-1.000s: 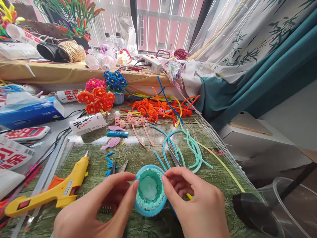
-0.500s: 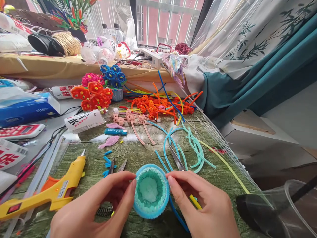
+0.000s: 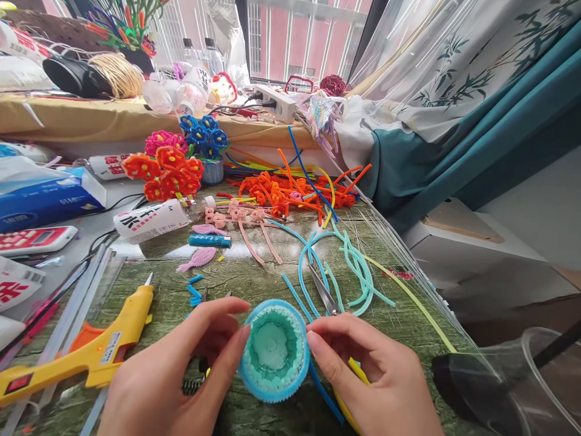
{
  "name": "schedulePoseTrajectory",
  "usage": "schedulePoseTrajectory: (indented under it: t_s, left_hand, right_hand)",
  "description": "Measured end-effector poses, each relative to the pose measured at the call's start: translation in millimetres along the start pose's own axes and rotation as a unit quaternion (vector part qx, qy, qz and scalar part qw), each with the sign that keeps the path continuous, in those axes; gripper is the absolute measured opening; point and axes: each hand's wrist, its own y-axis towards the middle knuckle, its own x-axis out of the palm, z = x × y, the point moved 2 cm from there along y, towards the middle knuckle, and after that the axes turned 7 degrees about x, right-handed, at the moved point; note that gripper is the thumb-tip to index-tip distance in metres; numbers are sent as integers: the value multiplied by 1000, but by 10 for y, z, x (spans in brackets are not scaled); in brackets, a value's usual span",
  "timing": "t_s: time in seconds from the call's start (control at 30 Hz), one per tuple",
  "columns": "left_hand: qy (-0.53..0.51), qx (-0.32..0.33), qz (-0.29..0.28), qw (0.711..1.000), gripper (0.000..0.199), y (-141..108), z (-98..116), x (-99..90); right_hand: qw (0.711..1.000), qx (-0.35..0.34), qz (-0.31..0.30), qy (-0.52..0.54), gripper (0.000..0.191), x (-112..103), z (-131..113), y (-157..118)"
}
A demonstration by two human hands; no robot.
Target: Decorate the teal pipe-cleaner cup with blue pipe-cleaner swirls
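Between my two hands sits a small round pipe-cleaner pot (image 3: 274,392), blue around the outer rim and mint green inside. I look straight down into its hollow. My left hand (image 3: 181,369) holds its left edge, the thumb against the rim and the index finger just above. On the opposite edge, my right hand (image 3: 372,369) pinches the rim with thumb and index finger. A yellow handle (image 3: 347,412) shows beneath the right hand. Blue pipe cleaners (image 3: 302,290) and mint pipe cleaners (image 3: 363,272) lie beyond the pot, with a scissor blade (image 3: 323,290) among them.
At left lies a yellow glue gun (image 3: 109,345), beside clear glue sticks (image 3: 75,309). Further back are a white-labelled bottle (image 3: 152,219), a blue lighter (image 3: 209,240), pink stems (image 3: 247,227), orange pipe cleaners (image 3: 281,191) and orange flowers (image 3: 166,175). A clear plastic cup (image 3: 521,375) is at right.
The pot has shifted slightly left and turned a little in my fingers. My left index finger has lifted somewhat off the rim. More of the yellow handle shows under my right hand.
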Motion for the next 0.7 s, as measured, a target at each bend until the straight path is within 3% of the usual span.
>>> schedulePoseTrajectory:
  t_s: [0.13, 0.27, 0.47, 0.63, 0.7]
  left_hand:
    - [25, 83, -46, 995, 21, 121, 30, -13]
    - [55, 126, -54, 989, 19, 229, 113, -26]
    - [64, 141, -62, 986, 17, 296, 125, -17]
    - [75, 143, -105, 981, 10, 272, 86, -14]
    - [82, 152, -78, 982, 15, 273, 108, -28]
  right_hand:
    - [999, 0, 11, -37, 16, -14, 63, -3]
    - [998, -1, 10, -66, 22, -14, 112, -11]
    - [997, -5, 14, -81, 22, -2, 116, 24]
    - [995, -10, 20, -96, 23, 2, 142, 23]
    - [994, -8, 20, -103, 23, 0, 169, 13]
